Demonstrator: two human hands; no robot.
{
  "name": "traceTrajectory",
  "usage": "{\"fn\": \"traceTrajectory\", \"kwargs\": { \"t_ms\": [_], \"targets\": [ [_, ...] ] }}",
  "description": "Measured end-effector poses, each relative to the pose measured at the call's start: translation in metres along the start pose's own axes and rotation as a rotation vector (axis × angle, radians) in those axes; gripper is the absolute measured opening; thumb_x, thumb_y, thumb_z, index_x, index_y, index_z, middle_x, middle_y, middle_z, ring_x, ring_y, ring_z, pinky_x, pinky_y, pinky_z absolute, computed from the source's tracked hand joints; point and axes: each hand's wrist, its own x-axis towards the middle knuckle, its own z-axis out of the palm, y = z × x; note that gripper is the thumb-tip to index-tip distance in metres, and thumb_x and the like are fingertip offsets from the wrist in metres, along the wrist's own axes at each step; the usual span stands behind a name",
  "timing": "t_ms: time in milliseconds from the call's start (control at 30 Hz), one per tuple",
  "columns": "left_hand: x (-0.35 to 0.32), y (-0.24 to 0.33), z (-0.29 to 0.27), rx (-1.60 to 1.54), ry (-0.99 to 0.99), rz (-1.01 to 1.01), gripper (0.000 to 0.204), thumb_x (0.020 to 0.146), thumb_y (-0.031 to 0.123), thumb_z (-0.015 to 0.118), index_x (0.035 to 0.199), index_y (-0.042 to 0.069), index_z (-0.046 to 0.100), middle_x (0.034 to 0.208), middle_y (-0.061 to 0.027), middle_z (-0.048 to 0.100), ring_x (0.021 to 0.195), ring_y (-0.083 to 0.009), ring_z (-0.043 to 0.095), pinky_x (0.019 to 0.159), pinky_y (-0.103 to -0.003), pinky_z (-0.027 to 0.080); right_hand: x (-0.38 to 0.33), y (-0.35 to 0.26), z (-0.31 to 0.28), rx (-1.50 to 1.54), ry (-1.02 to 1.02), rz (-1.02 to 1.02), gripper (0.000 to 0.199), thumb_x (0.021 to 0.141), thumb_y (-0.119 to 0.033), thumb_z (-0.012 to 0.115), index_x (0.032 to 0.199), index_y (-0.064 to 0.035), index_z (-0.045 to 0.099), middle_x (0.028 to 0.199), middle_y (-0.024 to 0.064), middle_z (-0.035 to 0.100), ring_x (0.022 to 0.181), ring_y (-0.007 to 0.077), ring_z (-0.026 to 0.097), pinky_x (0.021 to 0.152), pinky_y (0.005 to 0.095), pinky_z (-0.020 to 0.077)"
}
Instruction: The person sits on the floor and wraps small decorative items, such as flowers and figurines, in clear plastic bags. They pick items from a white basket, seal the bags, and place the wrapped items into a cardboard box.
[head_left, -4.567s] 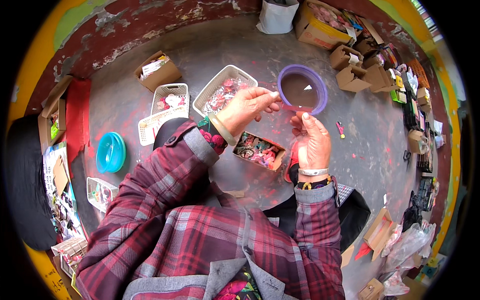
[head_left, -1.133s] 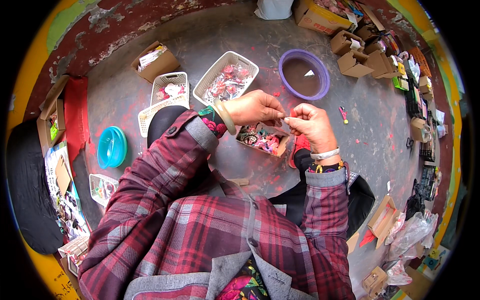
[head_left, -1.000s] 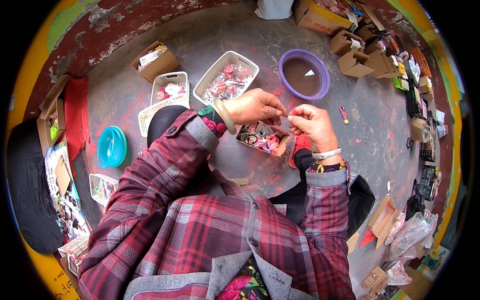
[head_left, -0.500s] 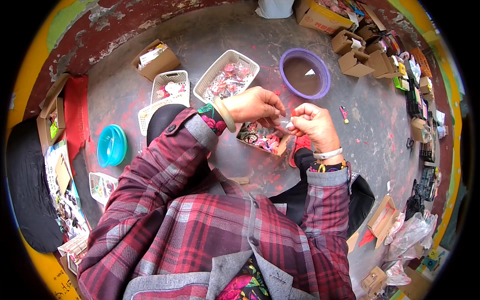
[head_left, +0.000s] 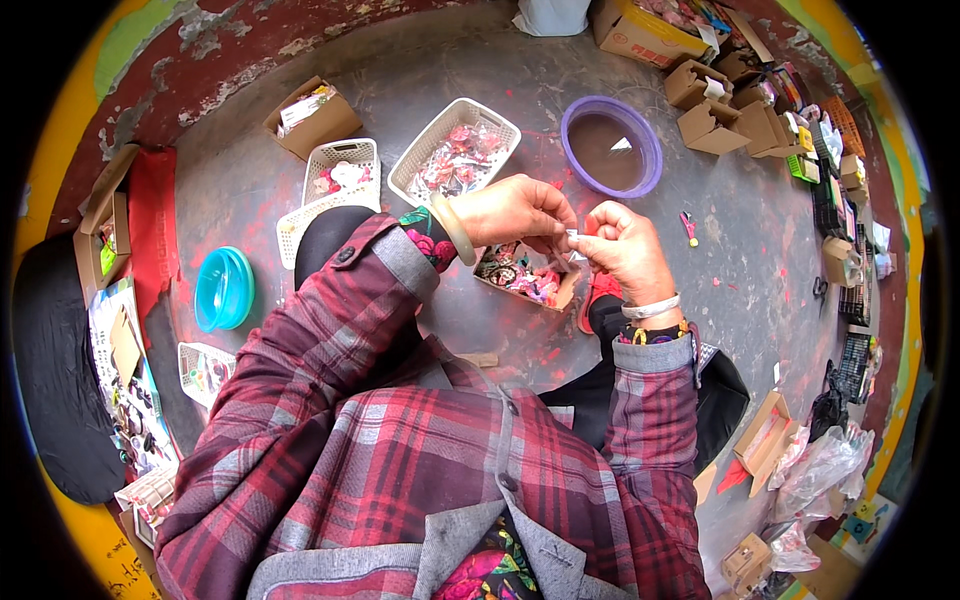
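My left hand [head_left: 512, 212] and my right hand [head_left: 628, 252] meet in front of me, fingertips almost touching. A small white piece [head_left: 574, 236], perhaps paper or plastic, is pinched between the right thumb and forefinger. The left fingers are closed beside it; whatever they hold is too small and hidden to name. Just below the hands stands a small cardboard box [head_left: 522, 290] of colourful small items, pink, purple and dark, partly covered by my left hand.
Ahead are a white basket [head_left: 406, 176] of clear-wrapped pink-red items, a smaller white basket [head_left: 372, 160] and a purple basin [head_left: 652, 165]. Teal bowls [head_left: 240, 312] stand on the left. A pink-handled tool [head_left: 688, 230] lies right. Cardboard boxes [head_left: 712, 130] line the right wall.
My hands have come closer together, the right hand shifting slightly left and the left slightly right. The white piece now sits between their fingertips.
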Motion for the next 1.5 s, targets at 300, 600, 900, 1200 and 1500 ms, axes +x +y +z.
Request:
{"fn": "traceTrajectory", "kwargs": {
  "t_ms": [300, 600, 900, 1200, 1500],
  "targets": [
    [0.005, -0.004, 0.005, 0.071, 0.03, 0.048, 0.021, 0.085, 0.011, 0.058, 0.103, -0.001, 0.057, 0.093, -0.0038, 0.061, 0.085, -0.0103, 0.058, 0.079, -0.025, 0.048, 0.007, 0.013, 0.003, -0.133, 0.052, -0.055, 0.015, 0.073, -0.003, 0.069, 0.075, -0.0028, 0.054, 0.062, -0.0036, 0.052, 0.056, 0.0032, 0.046, 0.047, 0.0193, 0.0357],
    [0.013, -0.011, 0.016, 0.364, 0.247, 0.089, 0.02, 0.082, 0.018, 0.061, 0.09, 0.0, 0.058, 0.078, -0.0017, 0.06, 0.065, -0.0055, 0.051, 0.055, -0.021, 0.042, 0.006, 0.011, 0.012, -0.582, 0.256, -0.34, 0.013, 0.068, -0.008, 0.065, 0.069, -0.002, 0.054, 0.06, 0.012, 0.055, 0.053, 0.0188, 0.054, 0.05, 0.0319, 0.0425],
    [0.018, -0.013, 0.014, 0.374, 0.306, 0.085, 0.018, 0.081, 0.016, 0.057, 0.088, -0.001, 0.059, 0.078, -0.0025, 0.06, 0.072, -0.0077, 0.054, 0.064, -0.024, 0.046, 0.009, 0.01, 0.019, -0.695, 0.312, -0.423, 0.017, 0.07, -0.008, 0.065, 0.08, -0.0048, 0.052, 0.069, 0.0145, 0.059, 0.067, 0.0306, 0.06, 0.057, 0.0379, 0.0454],
    [0.015, -0.006, 0.014, 0.573, 0.36, 0.115, 0.018, 0.075, 0.012, 0.059, 0.088, 0.0, 0.059, 0.079, -0.0058, 0.061, 0.073, -0.011, 0.057, 0.065, -0.027, 0.046, 0.007, 0.009, 0.018, -0.635, 0.273, -0.411, 0.027, 0.07, -0.002, 0.063, 0.093, -0.0075, 0.049, 0.065, 0.0085, 0.057, 0.063, 0.026, 0.059, 0.057, 0.0366, 0.0457],
    [0.018, -0.03, 0.012, 1.058, 0.605, 0.596, 0.016, 0.071, 0.009, 0.061, 0.085, 0.004, 0.067, 0.074, -0.0116, 0.059, 0.071, -0.0285, 0.059, 0.065, -0.037, 0.047, 0.01, 0.013, 0.027, -0.655, 0.256, -0.536, 0.028, 0.071, 0.003, 0.058, 0.095, -0.0082, 0.049, 0.068, 0.0078, 0.057, 0.064, 0.0242, 0.059, 0.058, 0.0348, 0.0456]
  ]
}}
